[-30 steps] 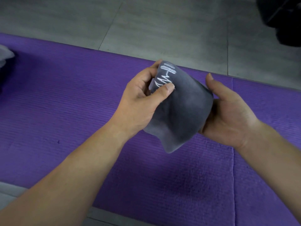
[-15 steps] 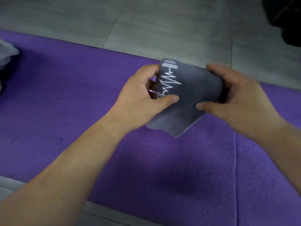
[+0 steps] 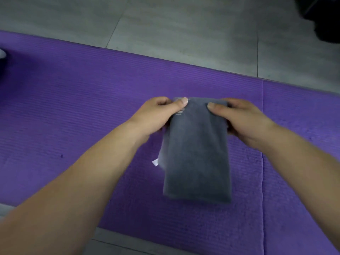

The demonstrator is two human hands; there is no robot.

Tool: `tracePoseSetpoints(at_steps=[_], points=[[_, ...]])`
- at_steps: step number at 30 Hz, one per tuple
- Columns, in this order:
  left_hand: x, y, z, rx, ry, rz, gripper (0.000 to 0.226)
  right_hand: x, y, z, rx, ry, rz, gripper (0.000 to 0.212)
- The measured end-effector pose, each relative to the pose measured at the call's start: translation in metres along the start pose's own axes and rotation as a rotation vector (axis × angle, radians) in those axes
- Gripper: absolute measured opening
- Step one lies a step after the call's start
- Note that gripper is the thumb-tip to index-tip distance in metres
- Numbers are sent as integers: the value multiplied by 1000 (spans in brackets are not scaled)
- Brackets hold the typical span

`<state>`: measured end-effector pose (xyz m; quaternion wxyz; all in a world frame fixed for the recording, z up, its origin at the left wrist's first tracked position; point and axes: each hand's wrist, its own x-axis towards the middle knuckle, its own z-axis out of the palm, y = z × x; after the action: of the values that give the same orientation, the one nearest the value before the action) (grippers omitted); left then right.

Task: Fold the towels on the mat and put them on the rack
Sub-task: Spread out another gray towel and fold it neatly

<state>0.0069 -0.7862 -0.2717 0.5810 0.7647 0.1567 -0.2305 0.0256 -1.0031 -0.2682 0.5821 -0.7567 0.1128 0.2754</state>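
A dark grey towel [image 3: 197, 157], folded into a long narrow strip, hangs over the purple mat [image 3: 73, 111] with its lower end near the mat's surface. My left hand [image 3: 158, 116] pinches its top left corner, thumb on top, partly covering white stitching. My right hand [image 3: 241, 118] pinches the top right corner the same way. A small white label [image 3: 155, 162] sticks out from the towel's left edge. The rack is out of view.
Grey tiled floor [image 3: 184, 34] lies beyond the mat's far edge. A dark object [image 3: 323, 17] sits at the top right corner. Something pale and dark [image 3: 2, 54] shows at the left edge. A second mat panel [image 3: 303, 162] adjoins on the right.
The towel was bunched between both hands; now it hangs down as a flat strip. Both hands have shifted to its top corners and moved lower and farther over the mat.
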Motion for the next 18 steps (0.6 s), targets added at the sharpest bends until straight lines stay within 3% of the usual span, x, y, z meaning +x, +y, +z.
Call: tracePoseSetpoints(at_steps=[3,5,7,10,13,18], points=[[33,-32,13,-67,-19,-93,41,42,33,18,39,126,68,37],[44,-47,17,-73,37,-112,62,55,49,23,66,206,63,64],[44,-49,16,-35,106,-92,63,52,55,24,92,252,51,85],[34,-51,15,-21,15,-86,38,30,57,26,57,223,42,79],[24,-53,17,-29,-109,-100,28,9,62,23,-11,179,38,73],[25,-40,20,-233,-160,-133,5,0,50,20,207,51,-4,55]])
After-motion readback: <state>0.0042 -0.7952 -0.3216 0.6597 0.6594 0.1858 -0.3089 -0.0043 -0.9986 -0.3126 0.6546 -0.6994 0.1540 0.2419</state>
